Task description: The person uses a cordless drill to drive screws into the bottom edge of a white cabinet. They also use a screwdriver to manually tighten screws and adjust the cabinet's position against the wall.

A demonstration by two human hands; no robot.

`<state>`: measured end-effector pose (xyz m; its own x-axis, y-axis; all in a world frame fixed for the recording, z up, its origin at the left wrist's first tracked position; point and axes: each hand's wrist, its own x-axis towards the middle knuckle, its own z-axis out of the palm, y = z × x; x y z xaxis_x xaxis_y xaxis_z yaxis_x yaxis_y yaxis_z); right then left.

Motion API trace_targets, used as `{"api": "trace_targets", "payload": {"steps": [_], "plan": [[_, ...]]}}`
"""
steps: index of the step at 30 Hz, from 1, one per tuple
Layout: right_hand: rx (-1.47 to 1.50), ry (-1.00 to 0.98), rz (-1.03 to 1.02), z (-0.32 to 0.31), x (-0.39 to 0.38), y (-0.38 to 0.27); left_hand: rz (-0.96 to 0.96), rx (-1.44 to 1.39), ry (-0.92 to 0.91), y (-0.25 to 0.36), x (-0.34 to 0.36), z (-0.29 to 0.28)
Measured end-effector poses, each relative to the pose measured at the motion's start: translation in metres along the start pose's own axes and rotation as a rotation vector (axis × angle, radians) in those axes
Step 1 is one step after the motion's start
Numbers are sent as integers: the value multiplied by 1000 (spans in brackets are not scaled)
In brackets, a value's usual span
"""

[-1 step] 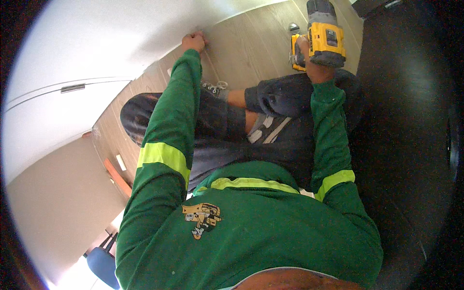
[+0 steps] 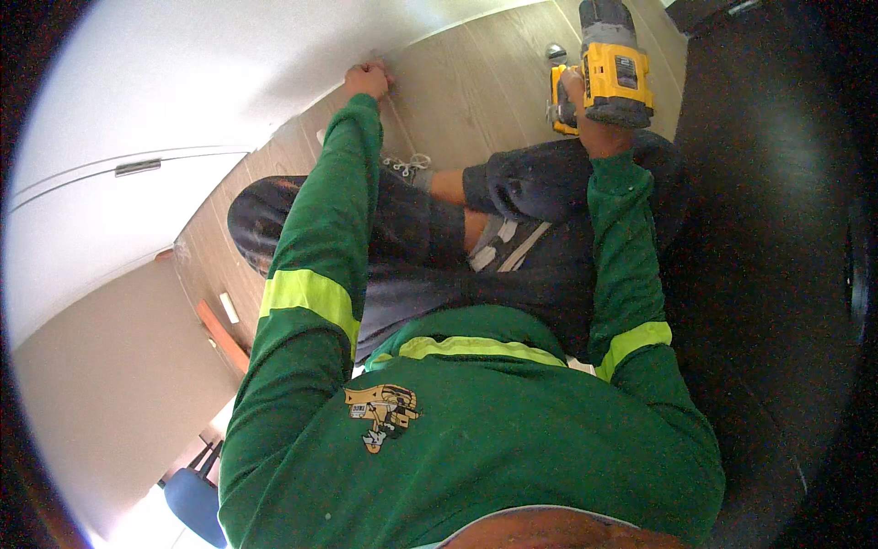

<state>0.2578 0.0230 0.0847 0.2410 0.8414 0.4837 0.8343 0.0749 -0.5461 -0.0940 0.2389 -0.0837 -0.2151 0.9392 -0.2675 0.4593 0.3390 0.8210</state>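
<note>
My right hand (image 2: 596, 126) is wrapped round the grip of a yellow and black cordless drill (image 2: 616, 80). The drill is held above the floor over my right shin, its dark chuck end pointing away from me, its battery to the left. At the foot of the white panel, my left hand (image 2: 367, 80) reaches out with its fingers bent together. Whatever those fingers pinch, if anything, is too small and hidden to make out. Both arms are in green sleeves with bright yellow bands.
A white panel (image 2: 219, 73) rises along the left. Wood-look floor (image 2: 457, 82) lies ahead, with a small shiny metal piece (image 2: 555, 51) by the drill. A dark surface (image 2: 759, 229) borders the right. An orange-brown strip (image 2: 222, 335), a white stick (image 2: 229, 308) and a blue chair (image 2: 194, 501) are at left.
</note>
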Motion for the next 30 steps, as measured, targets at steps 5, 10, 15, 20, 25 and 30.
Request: {"api": "trace_targets", "payload": {"steps": [5, 10, 15, 20, 25, 30], "plan": [[185, -95, 164, -9, 4, -23, 41, -11, 4, 2, -4, -6], [84, -34, 43, -4, 1, -10, -23, -125, 22, 21, -7, -5], [161, -85, 93, -7, 2, -14, -82, -554, 101, 25, -10, 7], [-42, 14, -167, 7, -8, 4, -172, -1138, 65, 17, -16, 2], [50, 31, -75, 8, -10, 5, -157, -793, 0, 26, -52, 16], [193, -75, -2, 2, -6, -7, -108, -749, -22, 23, -42, 10]]}}
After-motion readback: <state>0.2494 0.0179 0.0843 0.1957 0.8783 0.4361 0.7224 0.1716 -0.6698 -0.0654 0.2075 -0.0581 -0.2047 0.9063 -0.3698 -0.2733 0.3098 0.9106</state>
